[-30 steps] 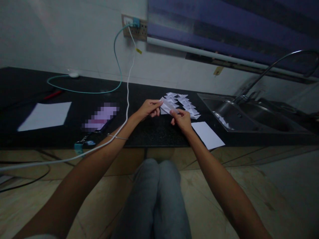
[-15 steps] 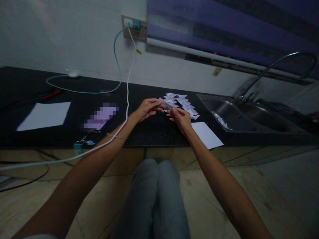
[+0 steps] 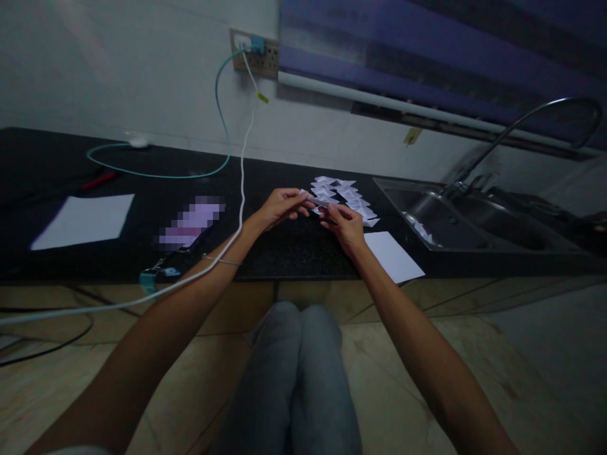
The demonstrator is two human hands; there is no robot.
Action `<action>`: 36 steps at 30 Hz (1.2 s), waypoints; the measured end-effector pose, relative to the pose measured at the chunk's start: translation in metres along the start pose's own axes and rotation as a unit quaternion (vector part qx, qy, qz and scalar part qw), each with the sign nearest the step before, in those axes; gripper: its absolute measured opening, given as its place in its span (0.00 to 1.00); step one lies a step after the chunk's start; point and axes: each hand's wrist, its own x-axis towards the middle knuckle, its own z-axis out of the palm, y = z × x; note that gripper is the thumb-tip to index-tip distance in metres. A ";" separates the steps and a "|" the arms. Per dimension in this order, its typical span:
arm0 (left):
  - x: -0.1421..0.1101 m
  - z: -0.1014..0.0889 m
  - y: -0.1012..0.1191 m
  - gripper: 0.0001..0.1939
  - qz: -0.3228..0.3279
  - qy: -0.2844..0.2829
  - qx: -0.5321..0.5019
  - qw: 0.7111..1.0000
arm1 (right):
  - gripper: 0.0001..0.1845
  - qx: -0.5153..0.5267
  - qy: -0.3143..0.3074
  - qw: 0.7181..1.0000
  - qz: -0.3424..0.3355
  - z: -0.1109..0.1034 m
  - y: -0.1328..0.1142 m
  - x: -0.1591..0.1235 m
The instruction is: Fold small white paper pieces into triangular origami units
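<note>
Thin folded paper strip (image 3: 317,201) pinched from both ends above a dark desk (image 3: 265,259)

The strip is in the air between the two hands, over the middle of the desk and nearer its front edge than its ends. The left grip (image 3: 287,205) is closed on one end, thumb on top; the right grip (image 3: 344,221) is closed on the other, thumb and finger together — the exact fingertip contact is too dim to read. The strip looks very light, and its folds should make it a little stiff lengthwise, yet it would crease or crush easily under a hard squeeze. Dry paper should not slip much; a light pinch at the ends or along a folded edge suits it best.

Behind the hands, toward the back edge, folded paper pieces (image 3: 358,203) lie in two jagged rows. A small white sheet (image 3: 393,256) rests by the front edge, just beside the right forearm. A larger sheet (image 3: 83,220) lies toward the left end, with a phone (image 3: 190,222) between it and the left arm.

The desk looks smooth and hard, with a steel sink (image 3: 478,243) set into its right part. The room is dim — a pale wall (image 3: 142,76) rises from the back edge, and a white cable (image 3: 243,167) hangs in front of it.
</note>
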 end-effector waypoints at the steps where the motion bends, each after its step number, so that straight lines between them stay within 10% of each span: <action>1: 0.001 0.000 0.000 0.22 0.000 0.001 0.004 1.000 | 0.27 -0.001 0.002 1.000 -0.004 0.000 0.000 0.000; 27: -0.004 0.001 0.008 0.19 0.071 0.006 0.117 0.991 | 0.27 -0.010 0.006 0.999 -0.033 -0.001 0.004 0.003; 36: 0.000 0.000 0.000 0.37 0.079 -0.025 0.103 0.991 | 0.26 -0.069 0.042 0.993 -0.083 -0.007 0.015 0.010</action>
